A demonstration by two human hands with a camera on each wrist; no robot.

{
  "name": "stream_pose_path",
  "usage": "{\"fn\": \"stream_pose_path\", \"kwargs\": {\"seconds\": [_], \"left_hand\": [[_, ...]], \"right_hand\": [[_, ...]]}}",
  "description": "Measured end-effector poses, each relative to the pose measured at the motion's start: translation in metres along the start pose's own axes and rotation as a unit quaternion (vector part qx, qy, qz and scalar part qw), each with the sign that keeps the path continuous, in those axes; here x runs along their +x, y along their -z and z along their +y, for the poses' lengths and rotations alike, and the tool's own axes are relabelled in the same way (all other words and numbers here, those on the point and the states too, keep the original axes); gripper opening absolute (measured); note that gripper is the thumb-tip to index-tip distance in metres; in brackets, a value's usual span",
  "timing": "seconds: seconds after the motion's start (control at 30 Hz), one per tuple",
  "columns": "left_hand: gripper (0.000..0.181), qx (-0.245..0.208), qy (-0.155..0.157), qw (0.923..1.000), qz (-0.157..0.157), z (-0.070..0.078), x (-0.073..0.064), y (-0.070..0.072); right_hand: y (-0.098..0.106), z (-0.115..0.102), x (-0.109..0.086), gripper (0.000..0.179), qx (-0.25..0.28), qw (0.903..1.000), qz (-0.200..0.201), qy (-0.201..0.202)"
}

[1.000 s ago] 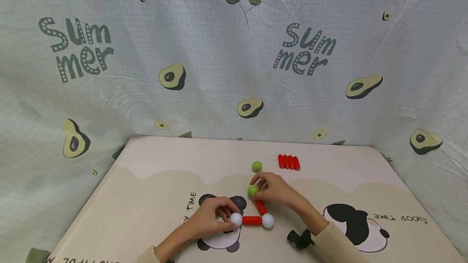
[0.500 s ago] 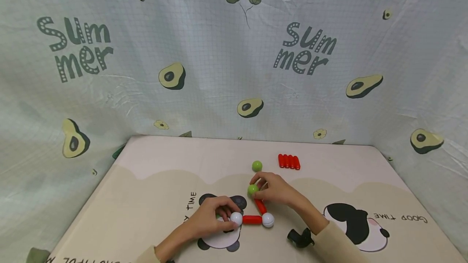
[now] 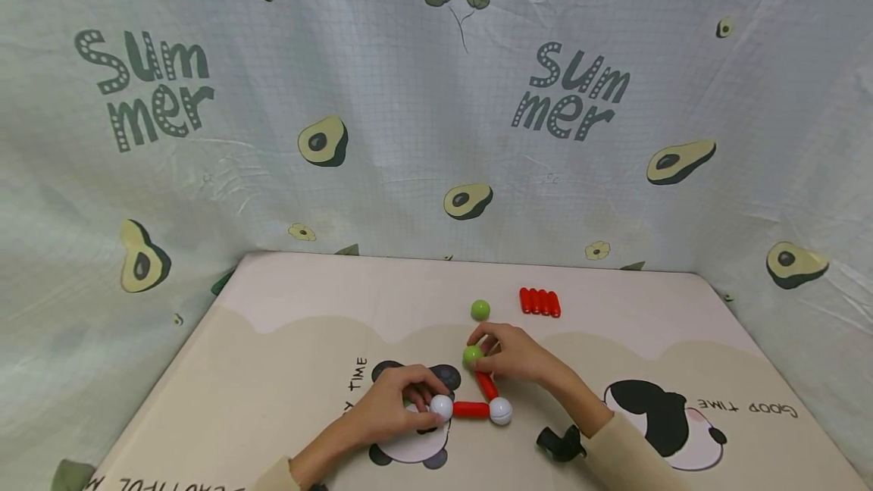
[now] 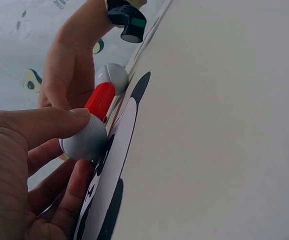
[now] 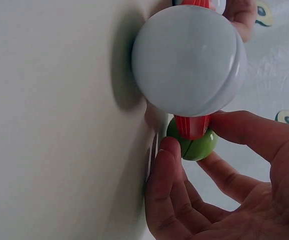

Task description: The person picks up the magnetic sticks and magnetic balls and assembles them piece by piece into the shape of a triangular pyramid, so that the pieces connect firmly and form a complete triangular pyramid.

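- Pinching, with the left hand (image 3: 398, 402), the left white ball (image 3: 441, 408), over the panda print (image 3: 417, 449).
- Extending rightward as a crosswise red rod (image 3: 470, 410).
- Holding the near green ball (image 3: 471, 357) with the right hand (image 3: 511, 353), at the slanting red rod (image 3: 487, 386)'s far end.
- Joining both rods at the right white ball (image 3: 500, 411).

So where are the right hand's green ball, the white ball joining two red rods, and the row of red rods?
Green ball (image 3: 471, 357): head view, its visible middle.
White corner ball (image 5: 187, 60): right wrist view, its near side.
Row of red rods (image 3: 536, 301): head view, second rod from left.
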State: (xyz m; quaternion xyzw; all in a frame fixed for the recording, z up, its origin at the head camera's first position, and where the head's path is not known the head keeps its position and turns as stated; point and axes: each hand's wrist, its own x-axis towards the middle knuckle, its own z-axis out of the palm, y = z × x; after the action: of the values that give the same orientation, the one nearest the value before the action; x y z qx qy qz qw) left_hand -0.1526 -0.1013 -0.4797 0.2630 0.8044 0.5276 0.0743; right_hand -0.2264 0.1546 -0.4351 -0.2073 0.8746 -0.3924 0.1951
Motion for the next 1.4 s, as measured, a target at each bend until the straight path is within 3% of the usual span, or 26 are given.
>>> {"fn": "stream_pose_path", "kwargs": {"seconds": [0.87, 1.13, 1.4], "left_hand": [[0.025, -0.007, 0.003, 1.0, 0.001, 0.0, 0.0, 0.0], [0.025, -0.002, -0.006, 1.0, 0.005, -0.002, 0.001, -0.001], [0.025, 0.0, -0.002, 1.0, 0.005, -0.001, 0.0, -0.001]], "right_hand": [[0.007, 0.006, -0.002, 0.029, 0.007, 1.0, -0.002, 0.006], [0.023, 0.007, -0.006, 0.03, 0.001, 0.9997, 0.023, 0.002], [0.052, 0.01, -0.01, 0.032, -0.02, 0.9973, 0.07, 0.005]]}}
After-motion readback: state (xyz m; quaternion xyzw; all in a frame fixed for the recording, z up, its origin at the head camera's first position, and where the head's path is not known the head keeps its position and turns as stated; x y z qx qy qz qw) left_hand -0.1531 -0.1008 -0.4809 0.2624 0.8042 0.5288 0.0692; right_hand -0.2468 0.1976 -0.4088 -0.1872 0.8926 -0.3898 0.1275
